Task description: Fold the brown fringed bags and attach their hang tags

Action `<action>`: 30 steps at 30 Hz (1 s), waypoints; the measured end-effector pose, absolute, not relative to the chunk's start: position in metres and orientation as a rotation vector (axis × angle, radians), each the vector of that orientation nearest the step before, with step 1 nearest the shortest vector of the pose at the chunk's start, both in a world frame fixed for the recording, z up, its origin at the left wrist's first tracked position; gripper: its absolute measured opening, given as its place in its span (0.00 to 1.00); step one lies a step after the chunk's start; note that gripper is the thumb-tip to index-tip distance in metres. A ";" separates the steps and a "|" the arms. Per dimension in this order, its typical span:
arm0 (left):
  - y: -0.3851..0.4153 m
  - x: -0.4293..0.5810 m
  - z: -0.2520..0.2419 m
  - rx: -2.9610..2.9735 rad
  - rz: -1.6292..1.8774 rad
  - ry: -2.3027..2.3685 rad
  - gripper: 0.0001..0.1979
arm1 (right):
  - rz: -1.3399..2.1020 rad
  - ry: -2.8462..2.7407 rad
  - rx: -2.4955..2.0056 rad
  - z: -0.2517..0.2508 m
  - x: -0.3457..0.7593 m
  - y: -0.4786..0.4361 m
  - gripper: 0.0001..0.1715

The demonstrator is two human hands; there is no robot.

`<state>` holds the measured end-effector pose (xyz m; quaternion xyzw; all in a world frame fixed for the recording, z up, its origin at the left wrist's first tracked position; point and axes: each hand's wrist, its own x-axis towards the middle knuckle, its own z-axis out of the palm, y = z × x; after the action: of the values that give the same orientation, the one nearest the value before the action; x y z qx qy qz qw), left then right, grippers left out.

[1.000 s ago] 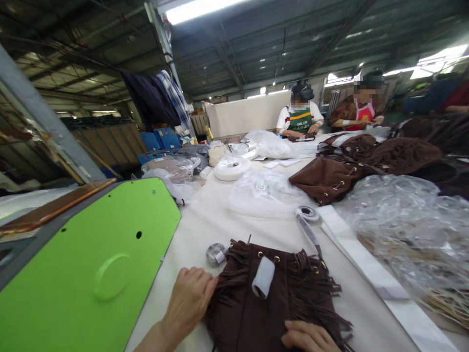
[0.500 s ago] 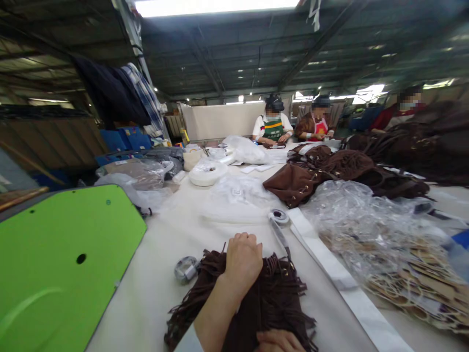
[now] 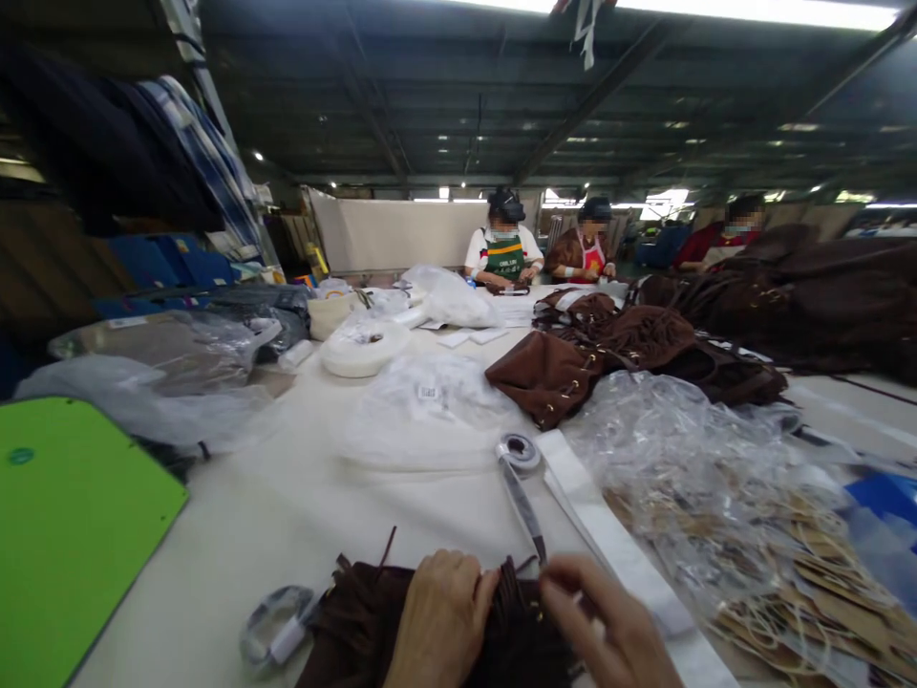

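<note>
Overhead, a dark roof (image 3: 430,119) spans the room above a pale tabletop (image 3: 265,521) strewn with plastic (image 3: 666,430). Nearest lies the bag (image 3: 369,612), dark brown, fringed; the left hand (image 3: 444,612) curls over it, the right hand (image 3: 608,621) bends, fingers slightly parted, at the strap (image 3: 525,508), both grips unclear.

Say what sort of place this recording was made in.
Probably a factory or workshop floor. Brown bags lie heaped on a large table, clear plastic is piled beside them, and a worker in a green apron is at the far side.
</note>
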<state>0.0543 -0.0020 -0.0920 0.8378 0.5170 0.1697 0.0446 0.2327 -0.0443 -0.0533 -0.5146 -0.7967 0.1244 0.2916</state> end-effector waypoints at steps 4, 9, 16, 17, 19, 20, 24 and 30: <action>-0.001 0.048 -0.101 2.650 0.697 1.480 0.11 | 0.360 -1.767 -1.904 -0.046 0.249 0.051 0.12; 0.001 0.045 -0.110 2.696 0.764 1.403 0.09 | 0.361 -1.812 -2.094 -0.052 0.235 0.110 0.21; 0.002 0.045 -0.111 2.681 0.767 1.419 0.09 | 0.697 -1.701 -2.031 -0.056 0.228 0.138 0.06; 0.002 0.046 -0.110 2.666 0.760 1.419 0.09 | 0.790 -1.665 -1.977 -0.053 0.234 0.139 0.06; 0.001 0.047 -0.106 2.644 0.765 1.420 0.09 | 0.993 -1.583 -1.816 -0.043 0.250 0.134 0.08; 0.001 0.047 -0.104 2.637 0.773 1.423 0.10 | 1.084 -1.535 -1.714 -0.037 0.259 0.129 0.10; 0.001 0.050 -0.096 2.638 0.801 1.455 0.11 | 1.287 -1.332 -1.354 -0.020 0.281 0.096 0.23; -0.003 0.049 -0.089 2.599 0.694 1.500 0.10 | 1.357 -1.159 -1.194 -0.026 0.269 0.070 0.21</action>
<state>0.0491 -0.0035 -0.0893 0.8435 0.4868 0.2252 0.0306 0.2691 0.0704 -0.0256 -0.4887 -0.4745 0.5555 0.4769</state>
